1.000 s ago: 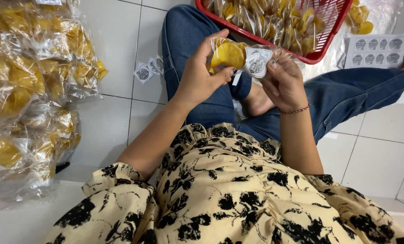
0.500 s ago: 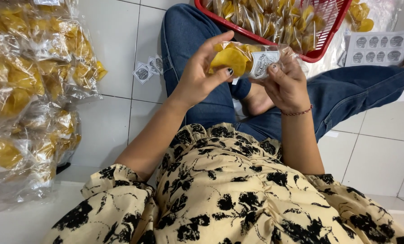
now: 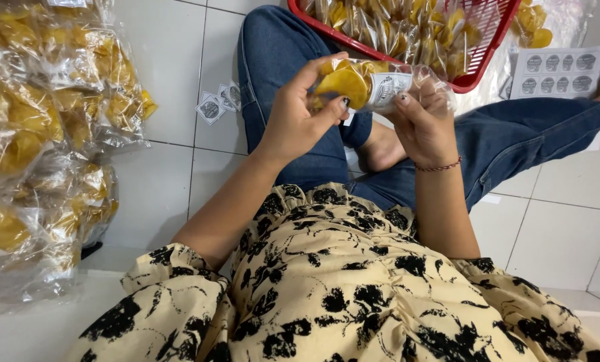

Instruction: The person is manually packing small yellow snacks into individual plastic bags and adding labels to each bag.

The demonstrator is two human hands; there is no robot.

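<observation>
Both hands hold one clear packet of yellow chips (image 3: 353, 82) above my lap, lying sideways. My left hand (image 3: 298, 114) grips its left end, thumb under and fingers over the top. My right hand (image 3: 424, 124), with a red thread bracelet at the wrist, holds the right end, its thumb beside a white round-printed label (image 3: 388, 88) on the packet's front. I sit cross-legged in blue jeans on white floor tiles.
A red plastic basket (image 3: 477, 75) full of chip packets stands just beyond my knees. A large heap of bagged chip packets (image 3: 38, 134) fills the left side. A sheet of round labels (image 3: 563, 70) lies at the right, and small loose labels (image 3: 218, 104) lie on the tiles.
The packet has been turned from upright to lying sideways between both hands. The white label, held apart in my right hand before, now sits on the packet's front.
</observation>
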